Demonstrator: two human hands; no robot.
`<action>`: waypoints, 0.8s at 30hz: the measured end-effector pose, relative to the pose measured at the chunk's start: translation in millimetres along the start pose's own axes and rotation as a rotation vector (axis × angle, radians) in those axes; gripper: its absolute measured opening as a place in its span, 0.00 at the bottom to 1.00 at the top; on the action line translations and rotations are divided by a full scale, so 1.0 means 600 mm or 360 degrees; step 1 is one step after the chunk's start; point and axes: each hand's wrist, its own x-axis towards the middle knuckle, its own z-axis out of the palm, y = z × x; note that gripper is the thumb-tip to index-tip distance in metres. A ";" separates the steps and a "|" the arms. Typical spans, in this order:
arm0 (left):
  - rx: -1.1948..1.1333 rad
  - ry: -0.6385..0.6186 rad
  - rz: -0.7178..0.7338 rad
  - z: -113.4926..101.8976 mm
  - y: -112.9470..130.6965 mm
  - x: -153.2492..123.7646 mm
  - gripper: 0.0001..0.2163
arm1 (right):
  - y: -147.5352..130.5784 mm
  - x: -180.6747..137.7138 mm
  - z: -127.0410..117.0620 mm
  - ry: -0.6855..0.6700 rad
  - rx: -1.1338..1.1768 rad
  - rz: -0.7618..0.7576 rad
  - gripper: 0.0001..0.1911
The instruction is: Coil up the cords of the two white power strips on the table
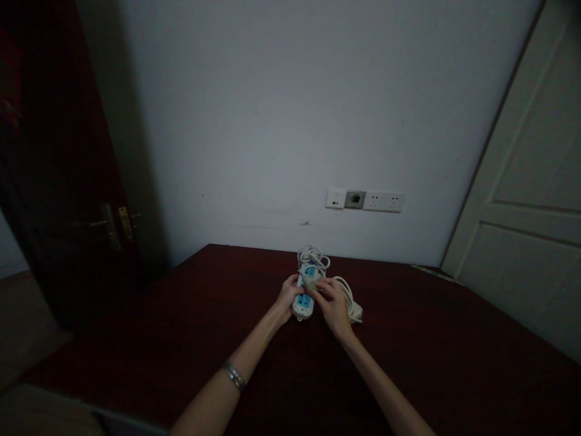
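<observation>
A white power strip [303, 312] with blue socket faces lies lengthwise on the dark red table, its near end toward me. My left hand [287, 295] grips the strip's left side, thumb over the edge. In the fingers of my right hand [333, 301] is a pale plug [309, 283], held over the middle of the strip; whether its pins sit in a socket is hidden. A white coiled cable [313, 257] rests at the strip's far end. Beside my right hand lies a cream cable coil [345, 289] with a white block-like end [356, 312].
The dark red table [181, 315] reaches back to a pale wall. Wall sockets [384, 201] sit above its back edge. At the left stands a dark door [59, 181] with a metal handle; a light panelled door [531, 200] is at the right. A thin strip [436, 274] lies at the back right edge.
</observation>
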 end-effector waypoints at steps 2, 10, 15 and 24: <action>0.0013 0.0005 0.0088 -0.006 -0.004 0.005 0.23 | 0.000 -0.003 0.001 -0.0073 -0.0058 -0.0087 0.07; -0.0027 -0.0073 0.0204 -0.002 -0.002 0.000 0.32 | 0.000 -0.008 -0.004 -0.0232 -0.0249 -0.0322 0.12; -0.0073 -0.0163 0.0141 0.007 0.004 -0.010 0.30 | -0.006 -0.009 -0.003 -0.0221 -0.0329 -0.0398 0.17; -0.0256 -0.0139 0.0079 -0.014 0.019 -0.001 0.17 | 0.013 -0.003 -0.013 -0.0346 -0.0336 -0.0409 0.15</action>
